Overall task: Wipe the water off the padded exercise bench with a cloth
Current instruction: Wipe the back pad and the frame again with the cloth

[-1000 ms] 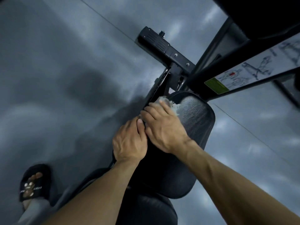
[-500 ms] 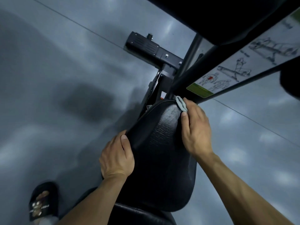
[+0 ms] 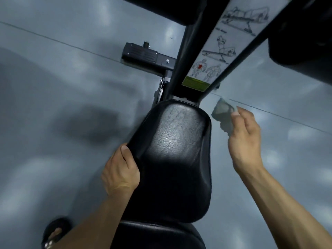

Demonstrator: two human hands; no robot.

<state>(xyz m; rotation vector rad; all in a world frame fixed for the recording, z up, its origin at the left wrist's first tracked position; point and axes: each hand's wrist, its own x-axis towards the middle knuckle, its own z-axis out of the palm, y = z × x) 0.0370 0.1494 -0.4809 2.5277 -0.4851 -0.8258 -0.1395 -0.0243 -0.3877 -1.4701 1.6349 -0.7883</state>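
The black padded bench seat [image 3: 172,159] fills the middle of the view, its cracked top surface catching the light. My left hand [image 3: 120,169] grips the pad's left edge, thumb on top and fingers hidden underneath. My right hand [image 3: 242,137] is off the pad to its right, in the air above the floor, holding a small pale grey cloth [image 3: 222,114] that hangs crumpled from its fingers. A second black pad [image 3: 158,234] shows at the bottom edge.
The black frame bar [image 3: 188,60] with an illustrated exercise label [image 3: 221,51] rises from the pad's far end. A black foot bracket [image 3: 143,54] sits on the grey floor. Dark pads [image 3: 301,33] hang at top right. A sandalled foot [image 3: 53,232] stands bottom left.
My right hand with the cloth swept from the pad's left side across its far end and has come off the right edge. My left hand slid to grip the left edge.
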